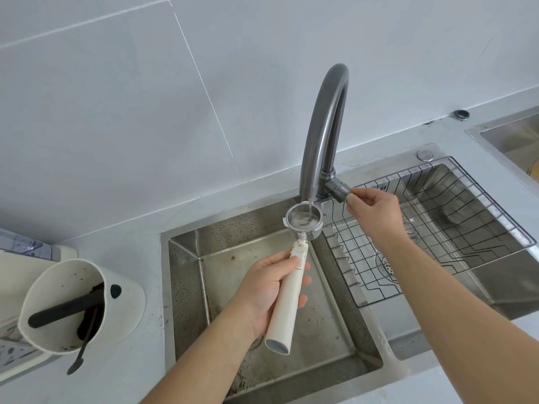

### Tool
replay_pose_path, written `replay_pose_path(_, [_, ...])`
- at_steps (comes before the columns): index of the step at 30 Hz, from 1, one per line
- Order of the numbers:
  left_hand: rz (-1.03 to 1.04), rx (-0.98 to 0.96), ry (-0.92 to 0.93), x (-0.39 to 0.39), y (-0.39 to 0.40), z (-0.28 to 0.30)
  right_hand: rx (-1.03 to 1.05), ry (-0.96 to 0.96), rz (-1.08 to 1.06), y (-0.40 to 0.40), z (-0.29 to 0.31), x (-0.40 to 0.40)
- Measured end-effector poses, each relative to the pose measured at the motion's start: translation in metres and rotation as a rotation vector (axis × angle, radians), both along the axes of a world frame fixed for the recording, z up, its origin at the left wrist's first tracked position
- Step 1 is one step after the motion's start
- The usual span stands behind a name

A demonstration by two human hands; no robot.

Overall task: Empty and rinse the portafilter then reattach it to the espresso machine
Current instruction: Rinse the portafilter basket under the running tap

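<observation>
While a thin stream from the curved grey metal tap (323,126) falls into its round steel basket, the cream-handled portafilter (291,275) sits above the left steel sink basin (186,287), the left hand (271,290) wrapped around its handle; the right hand (372,212) pinches the tap's grey side lever (338,190).

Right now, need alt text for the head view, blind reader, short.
A person's left hand grips a white-handled portafilter, holding its basket under a thin stream from a grey tap above a steel sink, while the right hand pinches the tap's side handle. A white knock box stands at left.
</observation>
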State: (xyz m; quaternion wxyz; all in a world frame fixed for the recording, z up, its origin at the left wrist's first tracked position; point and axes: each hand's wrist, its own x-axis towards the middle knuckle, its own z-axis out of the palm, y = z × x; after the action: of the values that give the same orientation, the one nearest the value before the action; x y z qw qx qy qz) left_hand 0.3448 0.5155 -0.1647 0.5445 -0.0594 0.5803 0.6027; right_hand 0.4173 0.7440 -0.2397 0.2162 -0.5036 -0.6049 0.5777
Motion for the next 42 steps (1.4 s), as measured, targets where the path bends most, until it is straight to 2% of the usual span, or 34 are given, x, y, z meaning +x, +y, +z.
replay_pose_path(28, [-0.1,0.02,0.002,-0.008,-0.006,0.005,0.051,-0.024,0.023,-0.002,0.001,0.001])
replay_pose_path(31, [-0.151,-0.009,0.086,-0.014,-0.007,0.01,0.052,-0.03,0.02,-0.003,0.001,0.001])
replay_pose_path(37, [-0.195,-0.068,0.379,-0.026,-0.016,0.015,0.046,-0.013,0.018,-0.003,0.001,0.001])
replay_pose_path(42, [-0.165,-0.01,0.411,-0.031,-0.016,0.008,0.033,-0.008,0.017,-0.004,0.004,0.002])
